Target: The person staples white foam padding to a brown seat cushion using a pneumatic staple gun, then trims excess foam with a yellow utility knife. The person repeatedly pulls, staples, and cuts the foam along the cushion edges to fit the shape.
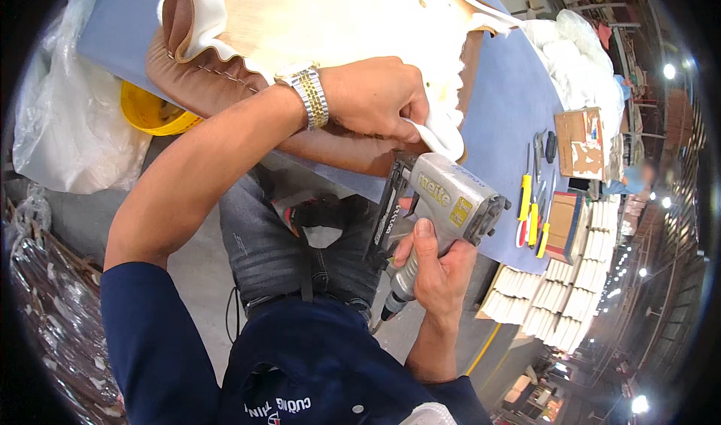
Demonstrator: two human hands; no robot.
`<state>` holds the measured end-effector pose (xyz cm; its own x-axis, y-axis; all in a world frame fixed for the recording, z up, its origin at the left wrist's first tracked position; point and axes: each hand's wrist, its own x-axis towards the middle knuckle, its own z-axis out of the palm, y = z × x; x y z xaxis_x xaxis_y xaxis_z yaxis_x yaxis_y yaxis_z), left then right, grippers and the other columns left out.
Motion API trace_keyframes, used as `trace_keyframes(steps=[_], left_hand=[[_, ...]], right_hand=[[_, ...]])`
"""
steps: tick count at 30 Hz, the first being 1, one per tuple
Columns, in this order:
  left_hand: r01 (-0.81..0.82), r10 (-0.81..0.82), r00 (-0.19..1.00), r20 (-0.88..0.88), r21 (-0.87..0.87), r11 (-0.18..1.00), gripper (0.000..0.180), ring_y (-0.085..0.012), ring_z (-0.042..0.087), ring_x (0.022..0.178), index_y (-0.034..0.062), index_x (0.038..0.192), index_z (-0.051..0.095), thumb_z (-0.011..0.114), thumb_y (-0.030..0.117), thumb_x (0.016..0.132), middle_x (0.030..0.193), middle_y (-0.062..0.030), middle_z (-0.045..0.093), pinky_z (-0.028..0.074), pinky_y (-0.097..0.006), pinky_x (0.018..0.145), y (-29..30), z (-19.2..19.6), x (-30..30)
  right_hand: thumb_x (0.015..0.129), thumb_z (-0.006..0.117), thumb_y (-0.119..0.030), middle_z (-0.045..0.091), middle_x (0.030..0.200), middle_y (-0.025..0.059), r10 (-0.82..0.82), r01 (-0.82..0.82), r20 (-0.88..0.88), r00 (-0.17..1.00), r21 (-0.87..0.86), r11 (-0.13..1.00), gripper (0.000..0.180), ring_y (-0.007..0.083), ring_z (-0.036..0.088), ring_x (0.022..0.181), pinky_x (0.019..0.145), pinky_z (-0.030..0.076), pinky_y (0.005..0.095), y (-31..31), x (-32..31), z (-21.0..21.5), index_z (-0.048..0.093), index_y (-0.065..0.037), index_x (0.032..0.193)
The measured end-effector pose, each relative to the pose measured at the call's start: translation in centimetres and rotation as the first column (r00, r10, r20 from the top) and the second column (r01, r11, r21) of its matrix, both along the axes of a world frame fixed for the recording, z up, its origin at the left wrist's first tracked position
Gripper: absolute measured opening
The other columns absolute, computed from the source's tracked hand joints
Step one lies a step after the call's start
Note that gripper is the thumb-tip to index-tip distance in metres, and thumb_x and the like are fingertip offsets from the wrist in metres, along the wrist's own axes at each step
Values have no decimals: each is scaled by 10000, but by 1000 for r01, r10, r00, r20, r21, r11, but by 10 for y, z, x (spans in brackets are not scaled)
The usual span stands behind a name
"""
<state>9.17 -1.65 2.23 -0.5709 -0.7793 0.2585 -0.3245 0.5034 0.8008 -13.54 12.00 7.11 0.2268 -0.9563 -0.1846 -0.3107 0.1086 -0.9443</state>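
A pale wooden panel [323, 19] lies on the blue-topped table [499, 136], wrapped along its edges with white padding [443, 136] and a brown leather-like cover [345, 151]. My left hand [375, 98], with a watch on its wrist, is closed, pinching the padding and cover edge at the panel's near right corner. In my right hand [443, 271] is a grey pneumatic staple gun [454, 192], gripped by its handle. The gun's nose is close to the pinched corner; whether it touches is hard to tell.
Several yellow-handled hand tools [533, 218] lie at the table's right, near a cardboard box [582, 143]. Beyond are stacked pale wooden pieces [559, 297]. A yellow bucket [154, 113] and clear plastic bag [67, 147] are at left. Plastic-wrapped brown goods [64, 320] stand lower left.
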Motion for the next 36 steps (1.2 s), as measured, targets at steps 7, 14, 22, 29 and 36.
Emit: trace_keyframes(steps=[7, 14, 22, 29, 36], left_hand=[[-47, 50, 999, 17, -141, 989, 172, -351, 687, 693, 33, 865, 776, 753, 203, 849, 758, -167, 723, 533, -417, 667, 0, -11, -4], [-87, 75, 994, -84, -145, 986, 165, -336, 706, 752, 54, 905, 779, 766, 189, 811, 776, -146, 729, 548, -405, 710, 2, -14, 1], [-144, 153, 986, 69, -118, 982, 156, -338, 705, 705, 27, 866, 778, 760, 167, 799, 776, -159, 735, 552, -395, 698, 2, -3, -2], [-123, 126, 991, 55, -50, 991, 140, -335, 679, 645, 23, 834, 769, 738, 153, 793, 713, -171, 701, 522, -413, 635, 6, 0, -2], [-105, 95, 990, 107, 88, 991, 188, -281, 668, 650, 15, 918, 778, 724, 158, 809, 756, -140, 731, 525, -377, 656, 7, 1, 3]], right_hand=[[1061, 538, -105, 717, 1097, 142, -75, 68, -156, 985, -47, 997, 297, 114, 583, 552, 502, 487, 271, -2, 34, 6, 574, 83, 1288], [1033, 554, -40, 691, 1142, 168, -91, 91, -2, 996, -34, 995, 396, 106, 591, 596, 523, 499, 252, 11, 1, -3, 470, 71, 1405], [1066, 528, -118, 701, 1153, 197, -70, 60, -71, 995, -131, 990, 381, 139, 611, 585, 531, 536, 287, 12, -12, -12, 502, 80, 1391], [1052, 529, -74, 694, 1091, 166, -52, 44, -111, 992, -69, 997, 358, 117, 591, 583, 511, 499, 275, -10, 12, 0, 500, 70, 1379], [1030, 560, -25, 693, 1106, 163, 1, 0, -37, 999, 31, 1000, 403, 101, 585, 576, 514, 487, 251, -12, -2, 1, 448, 68, 1406]])
